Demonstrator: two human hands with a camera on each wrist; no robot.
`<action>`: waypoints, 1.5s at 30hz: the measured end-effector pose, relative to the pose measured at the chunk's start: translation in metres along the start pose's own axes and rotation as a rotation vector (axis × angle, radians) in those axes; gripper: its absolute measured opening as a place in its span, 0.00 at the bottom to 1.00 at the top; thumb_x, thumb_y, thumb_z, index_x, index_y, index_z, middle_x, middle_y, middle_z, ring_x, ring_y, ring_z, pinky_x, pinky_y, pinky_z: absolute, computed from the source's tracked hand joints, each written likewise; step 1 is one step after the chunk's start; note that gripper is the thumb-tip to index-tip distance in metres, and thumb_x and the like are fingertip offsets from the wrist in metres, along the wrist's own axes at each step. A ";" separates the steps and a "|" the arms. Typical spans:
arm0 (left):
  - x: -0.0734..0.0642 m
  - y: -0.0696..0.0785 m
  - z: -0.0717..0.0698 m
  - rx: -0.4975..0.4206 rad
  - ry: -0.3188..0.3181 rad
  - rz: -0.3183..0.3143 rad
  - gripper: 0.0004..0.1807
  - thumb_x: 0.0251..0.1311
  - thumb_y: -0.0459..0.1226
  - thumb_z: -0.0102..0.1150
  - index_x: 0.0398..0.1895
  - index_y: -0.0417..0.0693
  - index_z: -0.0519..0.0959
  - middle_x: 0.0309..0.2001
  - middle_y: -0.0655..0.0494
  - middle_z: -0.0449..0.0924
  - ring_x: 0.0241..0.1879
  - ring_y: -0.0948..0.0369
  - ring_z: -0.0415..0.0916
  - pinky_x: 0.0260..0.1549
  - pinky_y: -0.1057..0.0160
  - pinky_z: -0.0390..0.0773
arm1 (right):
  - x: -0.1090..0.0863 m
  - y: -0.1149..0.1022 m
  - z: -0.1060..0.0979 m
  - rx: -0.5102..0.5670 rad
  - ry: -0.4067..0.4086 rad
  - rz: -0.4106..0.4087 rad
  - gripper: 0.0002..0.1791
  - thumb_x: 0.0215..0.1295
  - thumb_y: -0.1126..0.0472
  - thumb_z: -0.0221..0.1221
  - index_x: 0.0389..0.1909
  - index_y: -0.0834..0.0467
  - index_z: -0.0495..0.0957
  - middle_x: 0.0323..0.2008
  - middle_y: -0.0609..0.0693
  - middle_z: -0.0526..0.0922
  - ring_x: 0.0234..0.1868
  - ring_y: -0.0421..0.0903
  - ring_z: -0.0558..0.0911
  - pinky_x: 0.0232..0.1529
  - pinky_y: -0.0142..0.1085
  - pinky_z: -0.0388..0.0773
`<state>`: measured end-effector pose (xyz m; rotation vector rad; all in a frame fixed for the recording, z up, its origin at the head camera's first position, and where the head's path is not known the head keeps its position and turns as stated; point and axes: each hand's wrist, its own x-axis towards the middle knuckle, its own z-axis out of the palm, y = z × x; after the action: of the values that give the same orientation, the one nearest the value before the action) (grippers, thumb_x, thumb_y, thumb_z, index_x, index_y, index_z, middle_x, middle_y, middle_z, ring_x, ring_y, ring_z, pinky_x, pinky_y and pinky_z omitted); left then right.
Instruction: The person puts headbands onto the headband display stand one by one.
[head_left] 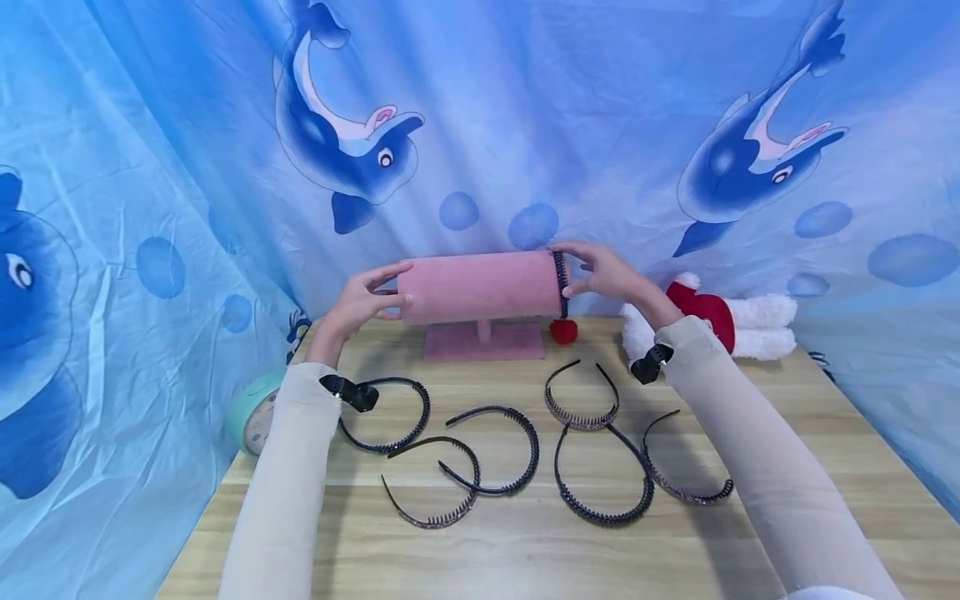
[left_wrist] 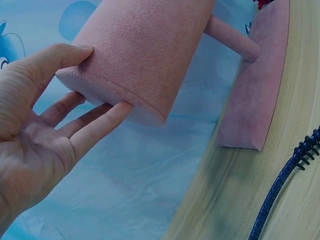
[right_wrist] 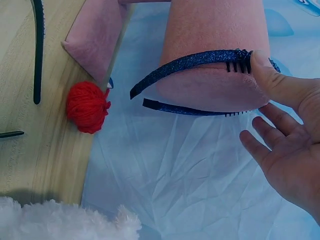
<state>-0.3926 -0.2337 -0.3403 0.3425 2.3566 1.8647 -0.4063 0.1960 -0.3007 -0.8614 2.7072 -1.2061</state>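
Behind everything: dolphin-print curtain [head_left: 480, 125]. In front of it: wood-grain table [head_left: 525, 562]. At the table's back: pink roll stand [head_left: 476, 287], base on the wood. To its right: white-and-red plush toy [head_left: 759, 312], lying down. At the roll's left end: left hand [head_left: 360, 302], clamped on the rim, thumb on the curved side, fingers against the end face. At the other end: right hand [head_left: 606, 273], thumb and forefinger clamped on a dark blue headband [right_wrist: 187, 61], remaining fingers apart. Around the roll near its right end, that band, with tips free below. Nearer the camera: six loose headbands [head_left: 607, 518]. Smallest: red yarn ball [right_wrist: 87, 107] at the table's back edge.

Reads as fitting the first of seven, probably over the roll but not fully seated. Next: keep left end braced, slide band inward evenly, then release and reach for a loose one. Watch for teeth snagging fabric.
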 end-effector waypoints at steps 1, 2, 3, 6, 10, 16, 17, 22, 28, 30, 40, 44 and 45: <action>0.000 0.000 0.001 -0.001 -0.001 0.000 0.38 0.61 0.31 0.69 0.74 0.58 0.69 0.80 0.54 0.56 0.72 0.42 0.67 0.48 0.55 0.89 | 0.000 0.001 0.000 0.000 0.007 -0.004 0.41 0.59 0.74 0.68 0.74 0.62 0.65 0.77 0.61 0.62 0.80 0.62 0.54 0.79 0.62 0.55; 0.000 0.001 0.001 0.000 -0.002 -0.001 0.38 0.61 0.31 0.69 0.74 0.58 0.69 0.81 0.54 0.56 0.72 0.42 0.67 0.48 0.55 0.89 | -0.001 0.001 0.001 0.001 0.016 -0.004 0.41 0.59 0.74 0.68 0.74 0.63 0.65 0.77 0.61 0.63 0.80 0.62 0.54 0.79 0.62 0.55; 0.001 0.001 0.002 0.000 -0.002 -0.002 0.38 0.61 0.31 0.69 0.74 0.58 0.69 0.81 0.54 0.56 0.72 0.42 0.67 0.48 0.55 0.89 | -0.001 0.002 0.001 0.003 0.022 -0.003 0.41 0.58 0.74 0.69 0.74 0.62 0.65 0.77 0.61 0.63 0.80 0.62 0.54 0.79 0.62 0.55; 0.001 0.001 0.002 -0.004 -0.002 -0.005 0.38 0.60 0.31 0.70 0.74 0.58 0.70 0.80 0.55 0.57 0.71 0.43 0.68 0.48 0.55 0.89 | -0.002 0.003 0.002 -0.002 0.036 0.000 0.41 0.58 0.73 0.70 0.73 0.62 0.66 0.76 0.61 0.64 0.80 0.61 0.56 0.79 0.61 0.56; 0.000 0.001 0.002 -0.010 -0.001 -0.011 0.38 0.61 0.31 0.69 0.74 0.58 0.70 0.80 0.55 0.58 0.71 0.44 0.68 0.49 0.54 0.89 | -0.002 0.002 0.004 -0.019 0.040 0.005 0.41 0.58 0.72 0.70 0.73 0.59 0.67 0.76 0.60 0.65 0.80 0.60 0.56 0.80 0.58 0.55; -0.008 0.012 0.003 -0.019 -0.013 -0.023 0.38 0.61 0.29 0.67 0.75 0.54 0.68 0.81 0.53 0.56 0.72 0.43 0.66 0.51 0.52 0.88 | 0.003 0.000 0.008 -0.059 0.047 0.018 0.41 0.57 0.69 0.72 0.72 0.55 0.69 0.76 0.57 0.66 0.80 0.57 0.58 0.81 0.56 0.55; -0.009 0.014 0.004 -0.023 -0.018 -0.026 0.38 0.61 0.28 0.67 0.75 0.53 0.68 0.81 0.53 0.55 0.72 0.42 0.66 0.52 0.52 0.87 | 0.005 -0.001 0.008 -0.067 0.050 0.016 0.41 0.57 0.69 0.72 0.72 0.55 0.70 0.76 0.56 0.66 0.80 0.57 0.58 0.81 0.56 0.55; -0.013 0.023 0.007 -0.029 -0.028 -0.028 0.38 0.62 0.27 0.66 0.75 0.50 0.67 0.80 0.51 0.56 0.72 0.43 0.66 0.52 0.52 0.87 | 0.009 -0.006 0.013 -0.124 0.066 -0.011 0.41 0.54 0.67 0.75 0.71 0.54 0.72 0.74 0.55 0.70 0.79 0.57 0.60 0.80 0.57 0.58; -0.012 0.020 0.006 -0.032 -0.021 -0.032 0.38 0.61 0.27 0.66 0.75 0.51 0.67 0.80 0.50 0.57 0.72 0.42 0.66 0.51 0.52 0.88 | 0.013 -0.012 0.018 -0.139 0.067 0.010 0.43 0.52 0.67 0.76 0.71 0.50 0.72 0.74 0.54 0.71 0.77 0.56 0.63 0.79 0.55 0.61; -0.009 0.015 0.005 -0.039 -0.016 -0.034 0.38 0.61 0.27 0.66 0.75 0.51 0.67 0.80 0.50 0.57 0.72 0.42 0.66 0.51 0.52 0.88 | 0.014 -0.014 0.019 -0.138 0.063 0.013 0.43 0.52 0.67 0.76 0.71 0.50 0.72 0.74 0.55 0.71 0.77 0.56 0.64 0.78 0.54 0.61; 0.002 0.000 0.001 -0.049 0.005 -0.019 0.37 0.60 0.29 0.69 0.73 0.56 0.70 0.78 0.53 0.62 0.71 0.45 0.68 0.55 0.47 0.86 | 0.022 -0.023 0.026 -0.182 0.053 -0.007 0.44 0.50 0.66 0.77 0.70 0.52 0.73 0.72 0.56 0.73 0.74 0.59 0.67 0.77 0.53 0.63; 0.002 0.001 0.000 -0.053 -0.001 -0.014 0.37 0.60 0.29 0.69 0.74 0.55 0.70 0.78 0.53 0.61 0.71 0.44 0.68 0.52 0.49 0.87 | 0.027 -0.025 0.028 -0.183 0.051 0.005 0.44 0.50 0.64 0.78 0.70 0.50 0.73 0.72 0.55 0.72 0.74 0.58 0.68 0.77 0.52 0.64; 0.002 0.001 0.000 -0.053 -0.002 -0.014 0.37 0.60 0.29 0.69 0.74 0.55 0.70 0.79 0.53 0.61 0.71 0.44 0.68 0.51 0.51 0.88 | 0.028 -0.026 0.028 -0.184 0.050 0.011 0.43 0.49 0.64 0.78 0.70 0.50 0.74 0.72 0.56 0.72 0.73 0.58 0.68 0.76 0.52 0.65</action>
<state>-0.3941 -0.2327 -0.3395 0.3214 2.2981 1.9153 -0.4101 0.1489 -0.2976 -0.8437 2.8952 -1.0009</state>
